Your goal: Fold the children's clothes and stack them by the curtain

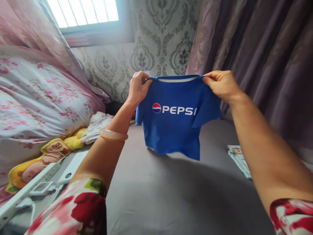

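A small blue T-shirt point(171, 133) with a round logo and the word PEPSI on its chest hangs spread out above the grey bed sheet point(151, 195). My left hand point(139, 86) pinches its left shoulder near the collar, and a pale bangle circles that wrist. At the other shoulder, my right hand point(223, 85) grips the cloth between thumb and fingers. The collar is stretched nearly level between both hands. The shirt's lower hem hangs loose, close over the sheet; whether it touches cannot be made out.
Folded clothing point(239, 160) lies at the right, partly behind my forearm. To the left are a floral quilt point(41, 101), a crumpled white cloth point(97, 125), a yellow plush toy point(31, 171), a white power strip point(29, 192) and a white charger point(42, 188). Curtains point(256, 65) hang at the right.
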Demonstrator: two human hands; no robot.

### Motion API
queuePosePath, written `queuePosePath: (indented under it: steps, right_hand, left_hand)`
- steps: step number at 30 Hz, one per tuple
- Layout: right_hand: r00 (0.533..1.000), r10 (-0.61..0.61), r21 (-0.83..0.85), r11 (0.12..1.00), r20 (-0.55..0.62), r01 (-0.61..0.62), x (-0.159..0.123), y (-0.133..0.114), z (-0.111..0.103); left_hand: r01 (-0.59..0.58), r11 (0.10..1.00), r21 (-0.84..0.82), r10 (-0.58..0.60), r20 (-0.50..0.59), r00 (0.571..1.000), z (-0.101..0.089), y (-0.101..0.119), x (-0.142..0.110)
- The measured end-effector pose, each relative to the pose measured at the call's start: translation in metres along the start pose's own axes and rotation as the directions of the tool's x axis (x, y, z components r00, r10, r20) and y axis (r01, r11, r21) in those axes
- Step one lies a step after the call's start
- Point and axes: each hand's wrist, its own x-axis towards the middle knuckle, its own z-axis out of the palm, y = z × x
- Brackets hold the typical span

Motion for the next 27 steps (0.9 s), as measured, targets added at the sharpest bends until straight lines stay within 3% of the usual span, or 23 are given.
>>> queuePosePath:
  steps: [6,11,14,17,23,27]
  right_hand:
    - [0.966,-0.227,-0.370,0.914,-0.120,0.169,-0.008,0.004,0.001]
    - [0.941,-0.304,-0.558,0.811,-0.149,0.173,-0.033,-0.026,-0.001]
    - [0.913,-0.384,-0.608,0.760,-0.137,0.229,-0.053,-0.049,-0.008]
    - [0.880,-0.467,-0.633,0.709,-0.091,0.311,-0.075,-0.074,-0.023]
    - [0.879,-0.476,-0.627,0.690,-0.014,0.363,-0.098,-0.114,-0.055]
    - [0.912,-0.410,-0.558,0.758,-0.004,0.338,-0.095,-0.110,-0.058]
  left_hand:
    - [0.009,0.992,0.128,-0.021,0.097,0.995,-0.009,0.004,-0.009]
    - [-0.020,0.993,0.115,0.018,0.021,1.000,-0.016,0.030,-0.022]
    - [-0.030,0.994,0.108,0.037,-0.063,0.997,-0.033,0.056,-0.034]
    - [-0.076,0.990,0.118,0.087,-0.090,0.992,-0.061,0.082,-0.046]
    - [-0.188,0.953,0.236,0.185,0.034,0.982,-0.120,0.121,-0.048]
    - [-0.201,0.943,0.267,0.172,0.126,0.977,-0.125,0.116,-0.036]
